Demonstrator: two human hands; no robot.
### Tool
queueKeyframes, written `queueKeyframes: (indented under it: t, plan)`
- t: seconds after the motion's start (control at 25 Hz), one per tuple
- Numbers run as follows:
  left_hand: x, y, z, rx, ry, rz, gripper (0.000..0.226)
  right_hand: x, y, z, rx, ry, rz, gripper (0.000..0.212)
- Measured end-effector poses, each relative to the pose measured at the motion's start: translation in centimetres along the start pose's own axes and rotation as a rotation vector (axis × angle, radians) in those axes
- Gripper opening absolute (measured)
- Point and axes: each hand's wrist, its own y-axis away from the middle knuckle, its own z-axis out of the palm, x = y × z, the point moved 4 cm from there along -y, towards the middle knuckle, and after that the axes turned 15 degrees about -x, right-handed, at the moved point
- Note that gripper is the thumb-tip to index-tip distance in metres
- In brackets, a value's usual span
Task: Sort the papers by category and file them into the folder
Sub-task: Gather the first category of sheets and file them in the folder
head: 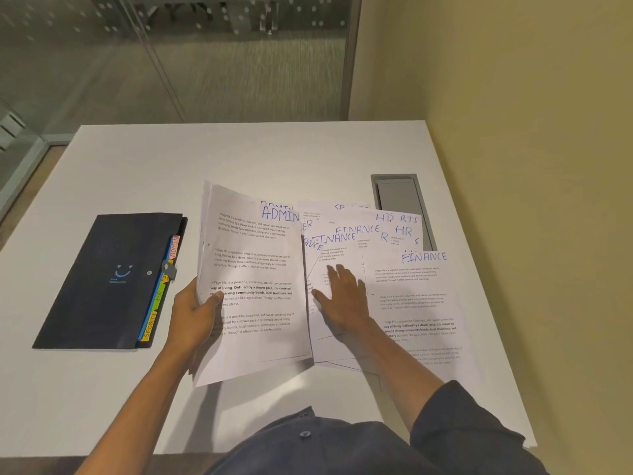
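Sorting is underway: ADMIN sheets (253, 286) are gripped by the left hand (193, 311) right of the closed folder (106, 282), while mixed papers (363, 241) further right are pressed by the flat, open right hand (342, 296), nothing yet filed.

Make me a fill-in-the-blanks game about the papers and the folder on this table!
1. The left hand holds a stack of papers whose top sheet says ____.
2. The right hand lies flat on the spread papers, beside a sheet marked ____.
3. The dark folder lies to the ____ of the papers.
4. The folder's yellow tab reads ____.

Missing words: ADMIN; FINANCE; left; SPORTS
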Motion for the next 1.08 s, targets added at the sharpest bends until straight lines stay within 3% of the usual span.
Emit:
queueKeyframes:
  t: [0.2,0.36,0.52,0.64,0.76,0.88,1.08]
  plan:
    - [0.3,0.1,0.6,-0.021,0.041,0.022,0.033,2.0,1.1,-2.0,0.056,-0.313,0.135,0.071]
    - [0.6,0.3,1.7,-0.072,0.193,-0.005,0.026,-0.3,3.9,-4.5,-0.179,-1.057,-0.027,0.063]
    - [1.2,0.4,3.3,-0.237,0.267,0.028,0.026,-1.9,6.3,-6.7,-0.326,-1.365,-0.203,0.037]
    - [1.9,-0.2,4.4,-0.303,0.232,0.051,0.025,-2.3,7.4,-8.2,-0.197,-1.439,-0.237,0.029]
    - [2.9,-1.4,5.1,-0.299,0.244,0.07,0.021,-2.4,7.8,-8.9,-0.022,-1.335,-0.255,0.027]
    - [4.0,-2.1,5.7,-0.288,0.257,0.119,0.026,-2.4,8.2,-9.1,0.068,-1.211,-0.24,0.03]
    - [5.6,-2.0,6.5,-0.29,0.217,0.175,0.027,-3.0,9.9,-10.6,0.178,-1.237,-0.253,0.02]
